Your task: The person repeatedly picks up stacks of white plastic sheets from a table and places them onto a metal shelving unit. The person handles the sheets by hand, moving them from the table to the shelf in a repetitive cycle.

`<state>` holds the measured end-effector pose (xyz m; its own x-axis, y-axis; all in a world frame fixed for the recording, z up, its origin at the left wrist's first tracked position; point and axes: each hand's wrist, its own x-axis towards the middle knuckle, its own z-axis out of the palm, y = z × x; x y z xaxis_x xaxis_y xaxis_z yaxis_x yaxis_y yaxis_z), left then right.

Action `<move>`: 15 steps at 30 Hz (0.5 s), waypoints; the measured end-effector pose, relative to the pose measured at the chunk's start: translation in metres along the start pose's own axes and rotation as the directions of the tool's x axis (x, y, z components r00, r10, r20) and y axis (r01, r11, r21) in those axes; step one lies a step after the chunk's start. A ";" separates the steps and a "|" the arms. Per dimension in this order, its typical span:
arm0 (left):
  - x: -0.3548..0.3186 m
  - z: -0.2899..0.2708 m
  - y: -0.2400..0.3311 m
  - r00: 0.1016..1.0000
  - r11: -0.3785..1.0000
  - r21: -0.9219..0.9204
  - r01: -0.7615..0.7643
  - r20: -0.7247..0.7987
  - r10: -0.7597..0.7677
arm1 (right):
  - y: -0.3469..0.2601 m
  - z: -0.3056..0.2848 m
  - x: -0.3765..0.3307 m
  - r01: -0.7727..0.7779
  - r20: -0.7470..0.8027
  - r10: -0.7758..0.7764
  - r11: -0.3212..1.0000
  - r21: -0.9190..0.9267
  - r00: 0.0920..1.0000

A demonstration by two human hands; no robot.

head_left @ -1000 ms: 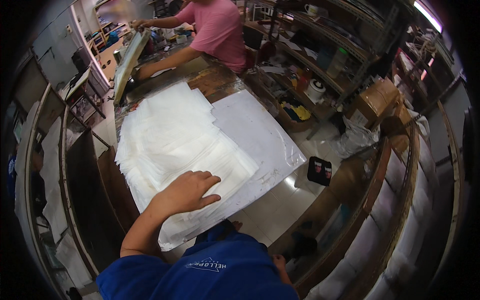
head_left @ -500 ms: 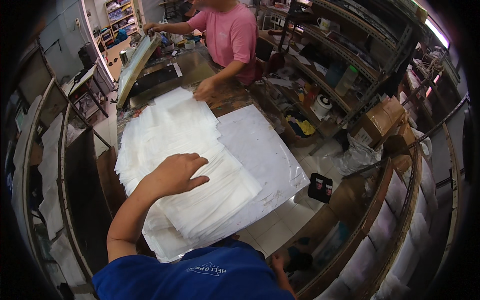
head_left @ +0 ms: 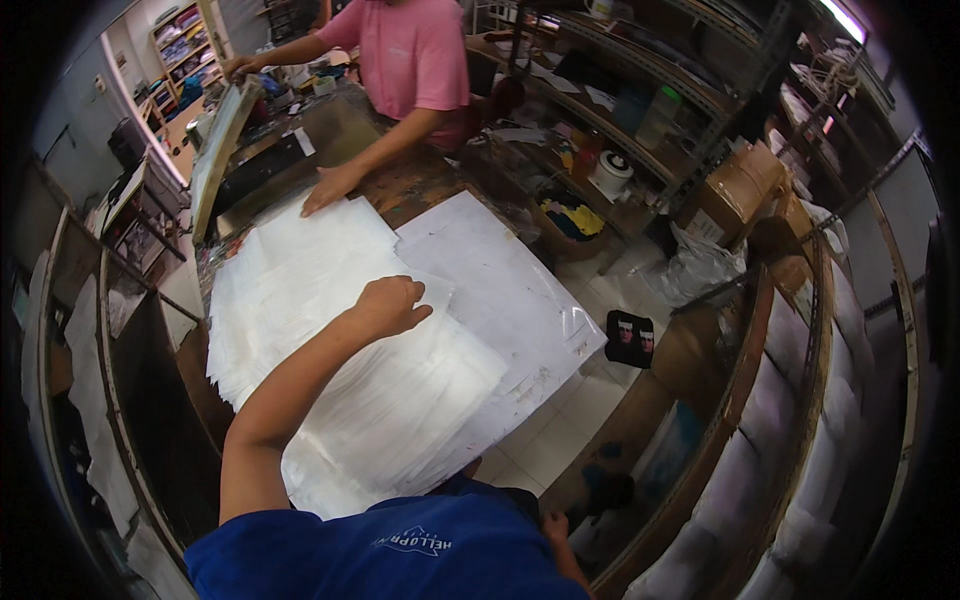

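Note:
A wide, fanned stack of thin white sheets (head_left: 300,270) lies on a large pale board (head_left: 520,290) on the table. Over the middle of the stack, my left hand (head_left: 388,308) has its fingers curled in toward the thumb. Whether a sheet edge is caught between them is hidden. My right hand (head_left: 553,524) is low beside my blue shirt, mostly out of sight, and its fingers do not show clearly. Across the table, a co-worker's hand (head_left: 332,188) rests at the stack's far edge. The co-worker's other hand (head_left: 243,67) holds up a tilted framed screen (head_left: 222,155).
Drying racks stand on both sides, the right rack (head_left: 740,440) bearing pale sheets. Metal shelving (head_left: 650,140) with jars and tools is at the back right, near cardboard boxes (head_left: 735,190). A black printed cloth item (head_left: 629,340) lies beyond the board's right corner.
My left hand has moved farther over the stack, and its spread fingers have drawn in. The co-worker's near hand has come onto the stack's far edge. The view has shifted slightly.

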<state>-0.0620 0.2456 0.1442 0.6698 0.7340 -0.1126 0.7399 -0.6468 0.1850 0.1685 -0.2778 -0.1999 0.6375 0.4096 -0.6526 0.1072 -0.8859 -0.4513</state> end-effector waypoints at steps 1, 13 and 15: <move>0.005 0.008 0.005 1.000 1.000 0.019 -0.007 0.009 0.007 | 0.003 0.004 -0.002 0.023 -0.025 -0.022 0.999 0.037 0.999; 0.033 0.108 -0.004 0.981 0.954 0.258 -0.154 0.158 0.116 | -0.019 0.014 -0.044 -0.059 -0.120 0.085 0.977 0.207 0.989; 0.024 0.095 0.010 0.989 0.947 0.297 -0.124 0.118 0.092 | -0.009 0.022 -0.039 -0.069 -0.111 0.105 0.955 0.290 0.988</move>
<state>-0.0323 0.2374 0.0508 0.7376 0.6418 -0.2099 0.6365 -0.7646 -0.1011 0.1255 -0.2813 -0.1841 0.7262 0.2877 -0.6244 -0.1627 -0.8105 -0.5626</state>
